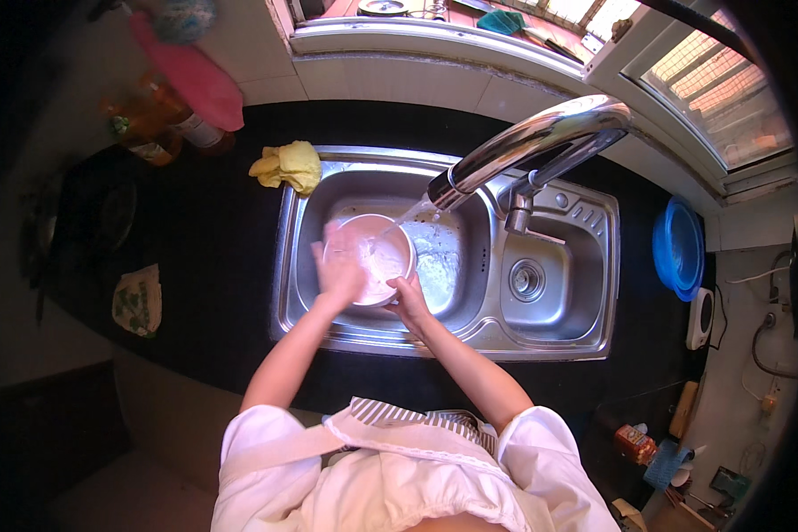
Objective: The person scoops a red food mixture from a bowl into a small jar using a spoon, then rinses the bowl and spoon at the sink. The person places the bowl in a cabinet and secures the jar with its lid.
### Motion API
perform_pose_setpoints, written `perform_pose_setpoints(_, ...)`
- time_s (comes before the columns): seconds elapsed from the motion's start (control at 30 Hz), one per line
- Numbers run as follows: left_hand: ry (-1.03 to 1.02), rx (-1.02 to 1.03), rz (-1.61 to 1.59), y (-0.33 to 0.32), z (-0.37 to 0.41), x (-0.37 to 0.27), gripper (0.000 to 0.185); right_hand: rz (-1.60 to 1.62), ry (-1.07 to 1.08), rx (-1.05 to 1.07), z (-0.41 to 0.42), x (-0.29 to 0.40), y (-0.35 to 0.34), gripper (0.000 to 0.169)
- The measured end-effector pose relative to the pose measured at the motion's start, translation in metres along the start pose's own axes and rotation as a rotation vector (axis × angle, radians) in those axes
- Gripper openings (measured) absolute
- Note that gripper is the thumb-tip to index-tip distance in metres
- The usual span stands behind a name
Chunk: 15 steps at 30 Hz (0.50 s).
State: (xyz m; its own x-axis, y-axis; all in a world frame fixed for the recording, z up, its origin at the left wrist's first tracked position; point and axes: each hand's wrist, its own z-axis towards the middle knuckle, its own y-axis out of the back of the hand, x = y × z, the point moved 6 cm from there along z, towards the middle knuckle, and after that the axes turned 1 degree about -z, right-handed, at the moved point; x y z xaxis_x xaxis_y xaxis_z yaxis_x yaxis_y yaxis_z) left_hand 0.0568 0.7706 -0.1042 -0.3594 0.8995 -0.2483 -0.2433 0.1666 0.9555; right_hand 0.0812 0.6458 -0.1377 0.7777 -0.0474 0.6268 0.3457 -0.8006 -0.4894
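A pale bowl is held tilted over the large left basin of a stainless steel double sink. My right hand grips its lower right rim, thumb on the edge. At the bowl's left side is my left hand, blurred, with its fingers spread over the rim; whether it touches the bowl cannot be told. Water runs from the chrome faucet into the bowl, and more water lies on the basin floor to its right.
A yellow cloth drapes over the sink's back left corner. The smaller basin with its drain is on the right. Blue plastic basins stand at the counter's right end. Bottles and a pink glove are at the back left.
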Motion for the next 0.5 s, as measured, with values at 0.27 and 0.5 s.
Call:
perform_pose_setpoints(0.27, -0.474, 1.11, -0.377, -0.007, -0.014, -0.05, 0.054, -0.239, 0.01, -0.055, 0.0, 0.041, 0.035, 0.067)
perform_pose_setpoints(0.5, -0.098, 0.88, -0.885, -0.035, 0.012, -0.066, 0.045, -0.249, -0.032, -0.139, -0.001, 0.039, 0.007, 0.056)
